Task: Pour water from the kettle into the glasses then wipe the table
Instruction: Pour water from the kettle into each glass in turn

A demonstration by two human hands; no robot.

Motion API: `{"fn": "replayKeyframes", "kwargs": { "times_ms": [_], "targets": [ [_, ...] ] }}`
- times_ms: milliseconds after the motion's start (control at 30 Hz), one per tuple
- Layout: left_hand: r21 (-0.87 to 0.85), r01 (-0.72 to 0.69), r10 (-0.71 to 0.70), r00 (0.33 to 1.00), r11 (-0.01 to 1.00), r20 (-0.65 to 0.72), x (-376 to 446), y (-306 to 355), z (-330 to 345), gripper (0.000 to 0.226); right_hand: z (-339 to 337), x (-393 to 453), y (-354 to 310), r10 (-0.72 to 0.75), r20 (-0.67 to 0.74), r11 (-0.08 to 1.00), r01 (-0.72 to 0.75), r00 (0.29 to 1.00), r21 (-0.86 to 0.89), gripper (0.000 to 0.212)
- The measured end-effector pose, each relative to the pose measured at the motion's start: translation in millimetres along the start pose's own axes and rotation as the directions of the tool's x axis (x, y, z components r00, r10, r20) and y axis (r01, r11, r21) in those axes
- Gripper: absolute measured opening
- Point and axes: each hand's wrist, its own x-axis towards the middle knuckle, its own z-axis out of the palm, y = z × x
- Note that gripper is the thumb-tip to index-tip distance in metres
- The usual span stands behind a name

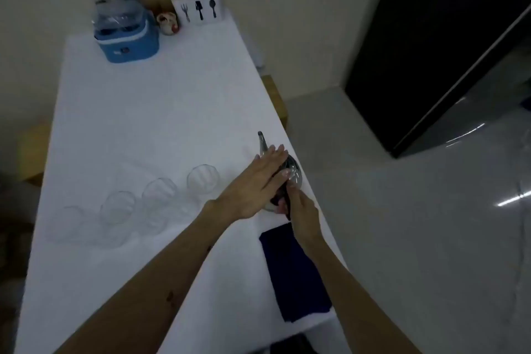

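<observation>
Fingers (277,156) of the left hand (258,181) are lying flat across the shiny metal kettle (294,174) at the white desk's (143,112) right edge; right hand (301,210) is gripping its dark handle beside four clear rounded glasses (203,179).

left hand (255,178) flat, fingers extended, right hand (301,210) curled closed, both forearms outstretched

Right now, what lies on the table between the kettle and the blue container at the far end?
Nothing: in the head view the white table is bare between the kettle and the blue container. The glasses stand off to the left.
</observation>
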Motion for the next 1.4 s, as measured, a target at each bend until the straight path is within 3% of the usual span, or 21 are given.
{"fn": "replayKeyframes", "kwargs": {
  "times_ms": [367, 700, 800, 933, 1000, 1233, 1400],
  "targets": [
    [0.150, -0.049, 0.052, 0.999, 0.987, -0.012, 13, -19, 15, 0.058, 9, 18, 10, 0.041, -0.092, 0.944, -0.009, 0.995, 0.331, 0.062],
    [0.229, -0.078, 0.089, 0.995, 0.970, -0.036, 2, 12, 17, 0.057, -24, 8, -3, -0.029, -0.125, 0.936, 0.071, 0.992, 0.345, 0.041],
    [0.199, -0.132, 0.150, 0.986, 0.971, -0.077, -12, 29, 11, 0.057, -30, -10, -17, -0.061, -0.150, 0.945, 0.105, 0.987, 0.310, 0.045],
    [0.210, -0.190, 0.218, 0.969, 0.959, -0.119, -41, 53, -3, 0.060, -34, -46, -46, -0.127, -0.193, 0.947, 0.176, 0.973, 0.268, 0.028],
    [0.244, -0.231, 0.271, 0.952, 0.942, -0.144, -59, 63, -11, 0.059, -34, -69, -60, -0.159, -0.212, 0.942, 0.212, 0.964, 0.260, 0.035],
    [0.329, -0.284, 0.371, 0.897, 0.901, -0.241, -143, 90, -43, 0.064, -2, -151, -85, -0.159, -0.219, 0.908, 0.230, 0.963, 0.349, 0.019],
    [0.244, -0.223, 0.295, 0.903, 0.944, -0.314, -207, 68, -55, 0.057, 44, -193, -76, -0.166, -0.143, 0.935, 0.202, 0.976, 0.292, 0.022]
  ]
}}
